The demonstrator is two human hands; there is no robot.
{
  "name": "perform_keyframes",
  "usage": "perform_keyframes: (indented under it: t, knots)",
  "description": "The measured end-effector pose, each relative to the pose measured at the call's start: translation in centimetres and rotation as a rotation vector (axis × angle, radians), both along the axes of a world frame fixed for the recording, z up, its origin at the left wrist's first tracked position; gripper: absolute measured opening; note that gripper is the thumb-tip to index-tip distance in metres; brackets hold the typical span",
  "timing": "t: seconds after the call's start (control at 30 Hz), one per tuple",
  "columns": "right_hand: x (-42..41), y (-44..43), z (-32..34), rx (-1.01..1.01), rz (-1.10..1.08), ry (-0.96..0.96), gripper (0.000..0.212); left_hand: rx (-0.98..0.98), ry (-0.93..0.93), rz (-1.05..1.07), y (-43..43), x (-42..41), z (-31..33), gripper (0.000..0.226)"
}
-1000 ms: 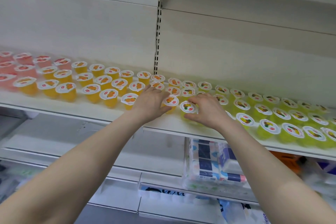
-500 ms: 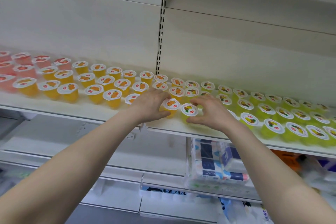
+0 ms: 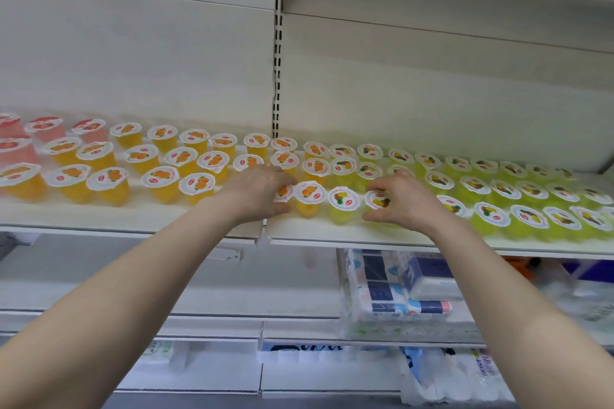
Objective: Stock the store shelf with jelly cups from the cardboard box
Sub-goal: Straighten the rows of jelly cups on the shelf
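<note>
Looks nearly stocked along white metal shelf mid-frame (cardboard box unseen). Gripping orange foil-lidded jelly cup in left hand, pinching yellow foil-lidded jelly cup in right hand.

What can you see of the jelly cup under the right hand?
The jelly cup is a small clear plastic tub of yellow-green jelly, sealed by a white lid with a fruit picture and a red logo. It sits upright in the front row on the shelf, held in the grip of the right hand, fingers behind, thumb low in front.
</note>
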State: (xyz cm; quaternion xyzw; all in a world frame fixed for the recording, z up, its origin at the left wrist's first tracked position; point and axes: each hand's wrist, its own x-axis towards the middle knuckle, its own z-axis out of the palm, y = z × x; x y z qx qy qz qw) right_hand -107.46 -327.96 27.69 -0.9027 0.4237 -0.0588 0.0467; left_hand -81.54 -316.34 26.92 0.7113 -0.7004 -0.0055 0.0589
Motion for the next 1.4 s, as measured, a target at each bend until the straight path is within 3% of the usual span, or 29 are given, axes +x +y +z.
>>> perform_keyframes:
  t: [0.23,0.47,0.77,1.13,1.3,1.4]
  knots:
    - [-0.4,-0.2,0.9,0.047,0.006,-0.050,0.075,0.049,-0.048,-0.072,-0.2,0.7,1.2,0.074]
    - [1.0,-3.6,2.9,-0.022,0.042,-0.143,0.048,-0.095,0.087,0.029,-3.9,0.1,2.6,0.058]
    - [4.7,-5.7,2.1,0.009,0.114,-0.043,0.053,-0.031,0.013,0.094,-8.3,-2.0,1.6,0.055]
    - [7.3,-5.6,0.9,-0.103,0.090,0.062,0.035,-0.018,0.092,0.079,-7.2,-0.2,1.6,0.051]
    - [6.8,-4.9,0.9,0.065,0.085,-0.101,0.032,-0.022,0.104,0.076,-6.8,0.1,1.6,0.049]
    - [6.3,-4.7,1.2,0.104,0.121,-0.091,0.032,-0.004,0.098,0.060,-6.7,0.3,1.8,0.048]
